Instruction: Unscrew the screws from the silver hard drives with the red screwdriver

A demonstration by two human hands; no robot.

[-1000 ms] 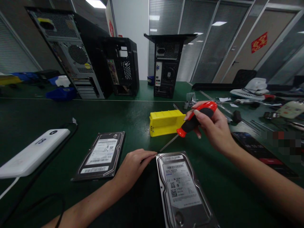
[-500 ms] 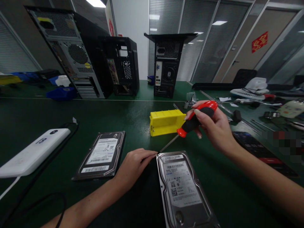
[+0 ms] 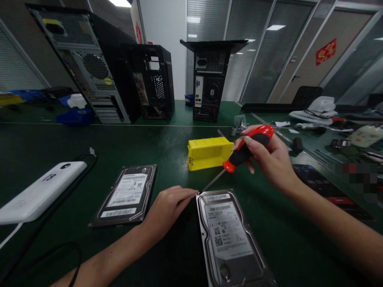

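On the green work mat (image 3: 167, 147), near edge, centre: one hard drive (image 3: 228, 239), label side up, lying flat, its far left corner met by the tip of a screwdriver (image 3: 239, 157). Screwdriver: red-and-black handle, thin metal shaft slanting down and to the left; handle wrapped by the closed fingers of the right hand (image 3: 271, 159), which is raised above the mat beyond the drive. Left hand (image 3: 167, 209): palm down on the mat just left of the drive, fingers drawn together with the fingertips touching that same far left corner beside the screwdriver tip; whether anything is pinched between them cannot be told. Second hard drive (image 3: 127, 195): flat, label up, just left of the left hand, apart from the first. Yellow plastic bin (image 3: 208, 153): beyond the drives, close behind the screwdriver shaft. White device (image 3: 38, 191) with a dark cable: far left of the mat. Three open computer towers (image 3: 155, 81): upright along the far side. Assorted tools and parts: right side, too small to identify.
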